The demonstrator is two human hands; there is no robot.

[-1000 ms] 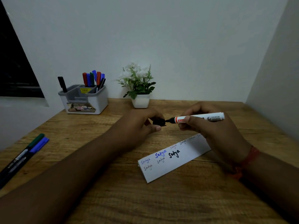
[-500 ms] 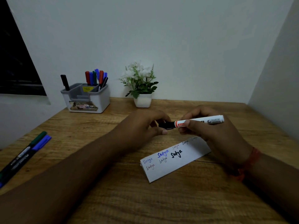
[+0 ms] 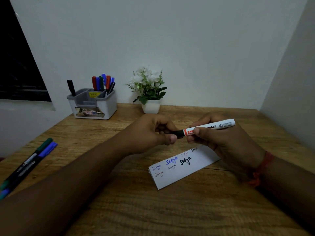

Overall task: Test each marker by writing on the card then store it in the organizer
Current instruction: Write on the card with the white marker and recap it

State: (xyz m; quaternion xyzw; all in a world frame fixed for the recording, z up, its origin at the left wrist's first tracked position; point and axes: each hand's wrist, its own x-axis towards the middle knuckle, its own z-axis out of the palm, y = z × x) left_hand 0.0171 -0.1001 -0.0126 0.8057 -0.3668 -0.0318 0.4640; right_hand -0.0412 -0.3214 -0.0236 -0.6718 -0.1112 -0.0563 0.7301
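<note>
Both hands now joined at the marker (image 3: 208, 127), left hand (image 3: 154, 132) pinching the black cap (image 3: 176, 133) home over a tip bare a second ago, right hand (image 3: 216, 135) curled round the white barrel just above the card (image 3: 183, 166), organizer (image 3: 95, 106) well beyond the left hand: tested, ready for storing.

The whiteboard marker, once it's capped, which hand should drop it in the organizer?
Left, probably: the organizer sits far left, on the left hand's side. But the right hand grips the whiteboard marker, so it needs passing.
</note>
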